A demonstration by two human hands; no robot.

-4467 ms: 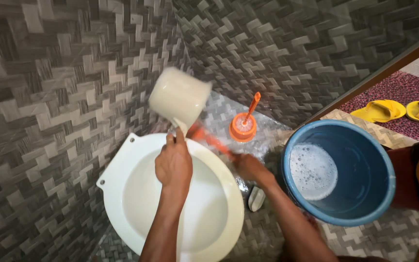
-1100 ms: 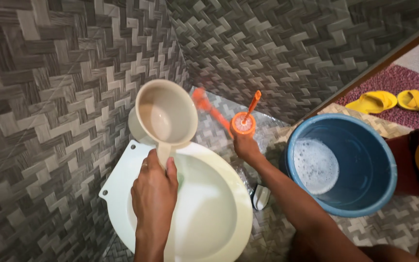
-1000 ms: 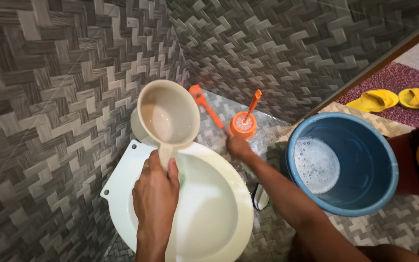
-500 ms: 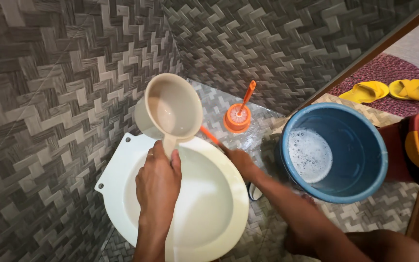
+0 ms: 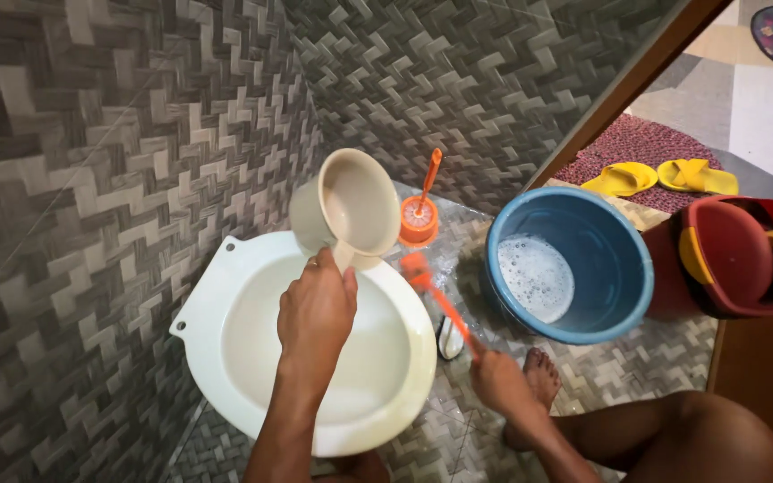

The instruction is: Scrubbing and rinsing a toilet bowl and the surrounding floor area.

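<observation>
1. Head view, hands: the left hand [image 5: 317,309] was closed round the handle of a beige water dipper [image 5: 351,204], holding it tilted at about twelve o'clock over the white toilet bowl [image 5: 216,295], its open mouth turned toward the camera. The right hand [image 5: 498,383] was closed on the end of an orange brush [image 5: 433,293], whose head lay near the bowl's rim at roughly two o'clock from the bowl's middle.

2. Head view, surroundings: an orange brush holder [image 5: 419,219] with a second orange handle standing in it sat just beyond the dipper, at one o'clock. A blue bucket [image 5: 624,268] with foamy water stood at three o'clock of the bowl, a red bucket [image 5: 735,259] beyond it, and yellow slippers [image 5: 659,176] lay on a mat outside the doorway. A bare foot [image 5: 539,380] rested on the patterned floor beside the right hand.

3. What had changed: a second before, the right hand was up beside the holder with the brush pointing at the corner — now it had drawn back toward the body, at five o'clock of the bowl, with the brush head trailing off the rim. The dipper had kept its raised, tilted pose throughout, so the scrubbing stroke seemed paused while the pouring hand stayed ready.
</observation>
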